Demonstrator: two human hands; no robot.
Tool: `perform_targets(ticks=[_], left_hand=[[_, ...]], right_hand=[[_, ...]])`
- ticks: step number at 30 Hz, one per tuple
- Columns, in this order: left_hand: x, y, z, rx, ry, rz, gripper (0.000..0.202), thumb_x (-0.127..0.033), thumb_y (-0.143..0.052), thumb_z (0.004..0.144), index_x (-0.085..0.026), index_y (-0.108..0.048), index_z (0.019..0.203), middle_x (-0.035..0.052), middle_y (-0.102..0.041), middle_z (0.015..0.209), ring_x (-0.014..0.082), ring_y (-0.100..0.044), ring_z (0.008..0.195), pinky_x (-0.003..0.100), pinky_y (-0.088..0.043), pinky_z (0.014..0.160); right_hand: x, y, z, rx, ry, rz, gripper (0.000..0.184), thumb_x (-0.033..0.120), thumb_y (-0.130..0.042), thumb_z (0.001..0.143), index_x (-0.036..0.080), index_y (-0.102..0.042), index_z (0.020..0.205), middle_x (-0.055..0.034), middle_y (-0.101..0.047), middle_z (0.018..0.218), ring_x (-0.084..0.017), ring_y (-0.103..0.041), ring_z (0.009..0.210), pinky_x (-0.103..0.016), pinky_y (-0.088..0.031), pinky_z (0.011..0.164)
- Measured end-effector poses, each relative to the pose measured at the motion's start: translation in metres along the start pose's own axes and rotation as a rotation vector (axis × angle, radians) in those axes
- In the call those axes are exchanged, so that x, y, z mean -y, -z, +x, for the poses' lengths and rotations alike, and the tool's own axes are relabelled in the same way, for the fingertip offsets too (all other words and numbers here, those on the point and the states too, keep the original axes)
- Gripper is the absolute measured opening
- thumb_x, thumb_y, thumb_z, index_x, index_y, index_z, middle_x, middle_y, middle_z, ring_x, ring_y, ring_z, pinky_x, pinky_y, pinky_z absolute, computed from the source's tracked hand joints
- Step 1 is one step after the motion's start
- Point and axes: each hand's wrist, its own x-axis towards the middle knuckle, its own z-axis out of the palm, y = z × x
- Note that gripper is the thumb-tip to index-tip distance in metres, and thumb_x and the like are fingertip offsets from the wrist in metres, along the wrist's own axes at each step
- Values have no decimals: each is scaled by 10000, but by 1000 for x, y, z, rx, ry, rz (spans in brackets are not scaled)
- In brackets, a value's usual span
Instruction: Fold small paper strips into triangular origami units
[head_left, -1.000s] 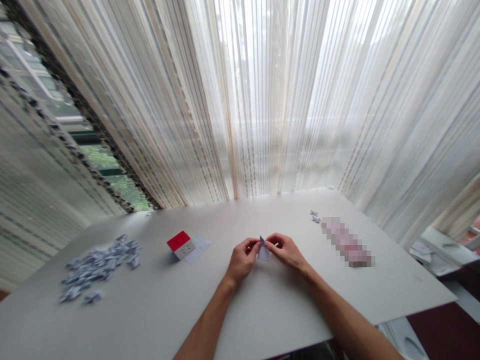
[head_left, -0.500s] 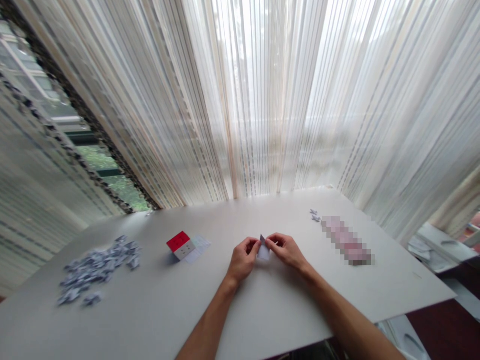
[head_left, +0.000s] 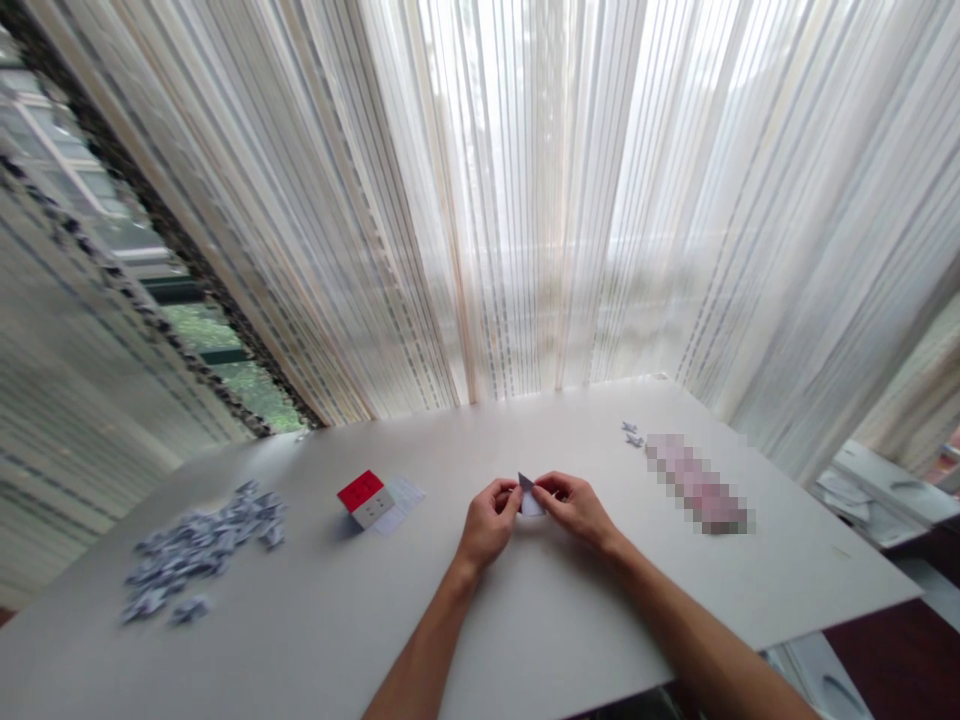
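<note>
Between my two hands is a small piece of white paper (head_left: pixel 532 504), folded to a point at its top. My left hand (head_left: pixel 489 519) pinches its left edge between thumb and fingers. From the other side, my right hand (head_left: pixel 574 507) grips the right edge in the same way. Both hands are just above the white table (head_left: pixel 360 640), near its middle. Fingers cover part of the paper, so its full shape is hidden.
A pile of small folded papers (head_left: pixel 206 545) lies on the left. Nearer the middle, a red-and-white cube (head_left: pixel 367 498) rests beside a thin paper sheet (head_left: pixel 401 504). On the right are two small folded papers (head_left: pixel 631 434) and a blurred pink object (head_left: pixel 697 485). Sheer curtains (head_left: pixel 517 250) hang behind.
The paper has tilted between my fingers, and its pointed top now leans slightly left. Both hands keep their pinch. The whole view has shifted slightly.
</note>
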Motion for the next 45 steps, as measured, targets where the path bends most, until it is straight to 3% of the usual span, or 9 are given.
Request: perform_targets(ticks=[5, 13, 19, 25, 30, 34, 39, 45], left_hand=[[-5, -1, -2, -34, -42, 46, 298, -406, -600, 837, -154, -673, 977, 66, -709, 906, 189, -662, 806, 268, -534, 700], [-9, -2, -4, -9, -9, 38, 358, -420, -638, 807, -173, -667, 1065, 69, -731, 896, 204, -690, 798, 289, -553, 711], [-12, 3, -5, 62, -63, 72, 254, -369, -631, 817, -184, -712, 971, 75, -740, 936, 221, -691, 873, 321, -550, 793], [-13, 5, -6, 109, -99, 103, 224, -312, -605, 826, -196, -735, 966, 76, -732, 966, 230, -672, 936, 361, -536, 869], [-16, 7, -6, 83, -193, 195, 207, -273, -611, 837, -237, -737, 997, 70, -716, 1022, 221, -656, 966, 357, -508, 907], [-14, 10, -5, 72, -263, 237, 220, -256, -610, 849, -259, -725, 1036, 67, -712, 994, 217, -652, 945, 358, -512, 884], [-12, 11, -4, 43, -263, 234, 210, -263, -630, 838, -261, -730, 1022, 64, -708, 981, 218, -651, 937, 359, -515, 878], [-10, 9, -4, 38, -208, 196, 220, -296, -650, 824, -252, -732, 1023, 62, -720, 1009, 226, -660, 957, 356, -515, 891]], right_hand=[[2, 2, 0, 51, -3, 15, 263, 397, -590, 843, 164, -710, 870, -49, -714, 791, -169, -628, 709, -253, -469, 632], [3, 7, 3, 94, -74, 243, 333, 409, -628, 808, 169, -618, 1040, 21, -617, 621, -120, -545, 557, -214, -409, 530], [6, 15, 3, 185, -73, 305, 331, 410, -620, 814, 179, -610, 1051, 9, -628, 690, -105, -512, 556, -194, -361, 505], [-1, 16, 6, 166, -72, 286, 261, 418, -598, 823, 167, -638, 881, 9, -607, 659, -115, -535, 579, -200, -380, 523], [-3, 12, 5, 150, -90, 270, 333, 425, -616, 811, 175, -615, 1030, -8, -652, 727, -120, -558, 583, -200, -410, 506], [-6, 7, 4, 87, -65, 256, 332, 434, -627, 807, 164, -629, 1000, -23, -672, 740, -132, -591, 619, -218, -440, 544], [-8, 5, 6, 99, -91, 300, 369, 480, -573, 840, 156, -631, 1007, -33, -674, 756, -146, -623, 658, -241, -478, 580], [-10, 6, 5, 127, -94, 302, 414, 455, -654, 792, 150, -601, 1066, -45, -698, 795, -149, -633, 668, -250, -481, 598]])
